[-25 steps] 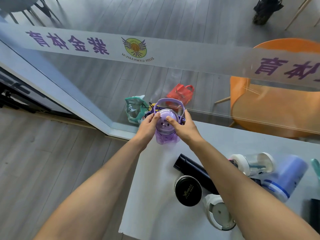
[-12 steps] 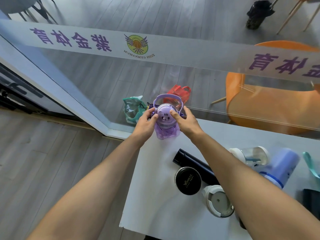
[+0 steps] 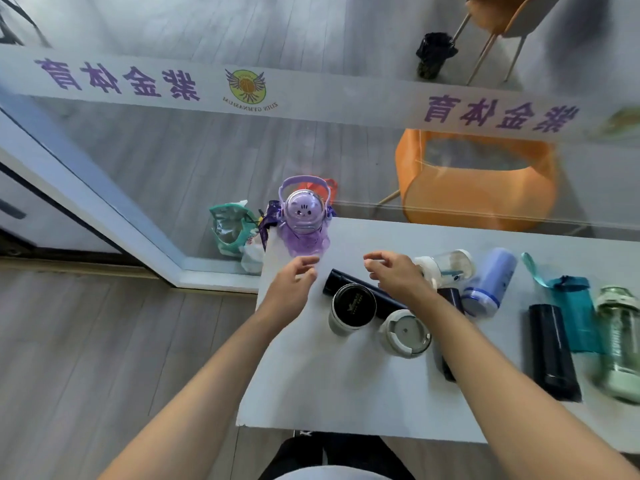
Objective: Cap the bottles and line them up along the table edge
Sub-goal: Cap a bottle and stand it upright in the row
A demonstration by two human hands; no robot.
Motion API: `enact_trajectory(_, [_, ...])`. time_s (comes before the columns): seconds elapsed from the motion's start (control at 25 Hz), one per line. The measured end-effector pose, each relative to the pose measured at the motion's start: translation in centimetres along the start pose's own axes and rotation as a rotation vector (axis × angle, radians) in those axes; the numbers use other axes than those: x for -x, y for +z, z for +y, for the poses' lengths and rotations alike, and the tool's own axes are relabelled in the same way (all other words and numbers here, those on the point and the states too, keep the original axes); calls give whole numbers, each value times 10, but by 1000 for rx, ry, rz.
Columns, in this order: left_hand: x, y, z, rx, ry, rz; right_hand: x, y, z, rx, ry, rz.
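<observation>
A purple cartoon bottle point(image 3: 304, 223) with a domed lid and a loop handle stands upright at the far left corner of the white table point(image 3: 346, 386). My left hand point(image 3: 293, 282) and my right hand point(image 3: 394, 275) hover just in front of it, fingers apart, holding nothing. Under my right hand a long black bottle point(image 3: 349, 284) lies on its side. A black-lidded cup point(image 3: 352, 308) and a clear-lidded cup point(image 3: 404, 334) stand near it. To the right lie a clear bottle point(image 3: 446, 265), a light blue bottle point(image 3: 490, 282), a black flask point(image 3: 552, 351), a teal bottle point(image 3: 575, 313) and a green bottle point(image 3: 621, 341).
A glass wall with a printed white band runs right behind the table's far edge. Beyond it are an orange chair point(image 3: 478, 181) and bags on the floor point(image 3: 232, 230). The table's left edge drops to grey wooden floor.
Both hands have let go of the purple bottle and drawn back toward me. The bottle stays upright at the corner. The view has tilted so that more of the table shows.
</observation>
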State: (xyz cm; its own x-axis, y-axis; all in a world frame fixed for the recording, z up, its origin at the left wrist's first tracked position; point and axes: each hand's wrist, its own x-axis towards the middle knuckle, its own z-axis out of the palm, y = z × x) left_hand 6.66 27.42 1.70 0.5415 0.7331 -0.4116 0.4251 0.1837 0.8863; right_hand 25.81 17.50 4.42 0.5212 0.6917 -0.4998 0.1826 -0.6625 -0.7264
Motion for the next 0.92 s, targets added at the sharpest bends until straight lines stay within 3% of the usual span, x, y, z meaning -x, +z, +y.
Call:
enact_trajectory(0.32, [37,44,-19,176,-196,-148,39,21,18,214,-14,-44])
enact_trajectory(0.52, [41,41,-18,100,-71,-109,36,26,14,196,-70,-42])
enact_trajectory(0.68, [43,30,-4,27,-16,-17,31,21,7,12,-104,-28])
enact_trajectory(0.92, [21,33,67,176,65,74,3,-23,-25,-313,-146,47])
